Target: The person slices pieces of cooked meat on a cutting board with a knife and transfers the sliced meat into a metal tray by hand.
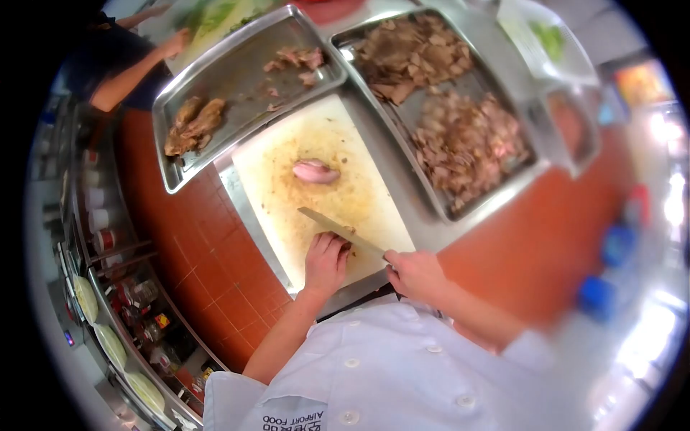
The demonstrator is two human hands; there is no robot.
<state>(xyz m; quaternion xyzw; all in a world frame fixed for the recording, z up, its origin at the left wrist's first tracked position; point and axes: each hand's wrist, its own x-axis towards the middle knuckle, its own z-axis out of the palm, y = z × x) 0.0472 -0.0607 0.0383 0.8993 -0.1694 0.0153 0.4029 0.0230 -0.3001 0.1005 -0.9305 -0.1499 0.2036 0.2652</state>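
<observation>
My right hand (pixel 415 274) is closed round the handle of a long kitchen knife (pixel 338 230), whose blade slants up and left across the cutting board (pixel 277 188). On the near part of the board, my left hand (pixel 327 260) has its fingers curled together against a small dark piece beside the blade. That piece is mostly hidden by the fingers, so its kind is unclear. Further up the board lies a pinkish chunk of meat (pixel 315 171), apart from both hands. Brown juices and crumbs stain the white surface.
A metal tray (pixel 241 72) beyond the board holds browned meat pieces (pixel 194 126) and scraps. To the right, another tray (pixel 392 122) carries heaps of sliced meat (pixel 471 144). Another person's arm (pixel 136 75) is at upper left, near green vegetables (pixel 219 18). Shelves with jars stand left.
</observation>
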